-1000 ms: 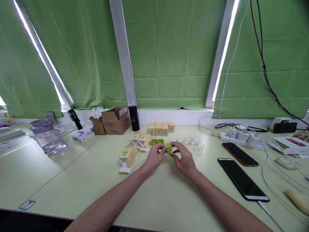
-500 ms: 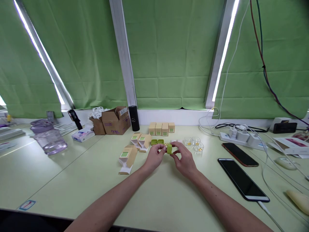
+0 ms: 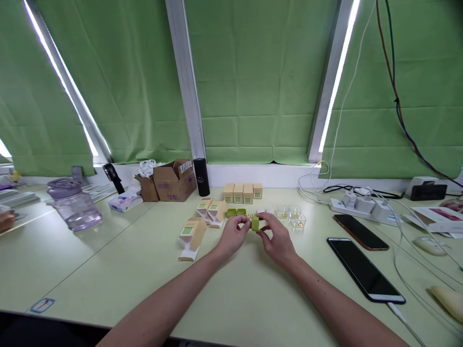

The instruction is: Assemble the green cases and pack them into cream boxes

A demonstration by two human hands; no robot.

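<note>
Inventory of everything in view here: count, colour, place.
Green case: one, green, centre
Small containers: two, green, just beyond green case
Opened boxes: three, tan, centre left
Small boxes: four, tan, back centre
Clear containers: three, transparent, centre right
Cardboard box: one, brown, back left
Cylinder: one, black, beside cardboard box
Jug: one, purple, left
Brush: one, black, back left
Packet: one, white-purple, by brush
Phones: two, dark-faced, right
Power strip: one, white, back right
Mouse: one, pale, right
Cables: several, mixed, right
Table: one, pale, underneath
Blinds: four, green, behind table
Another person's hand, apparently: one, blurred, left edge
Left hand: one, bare, at green case
Right hand: one, bare, at green case
</note>
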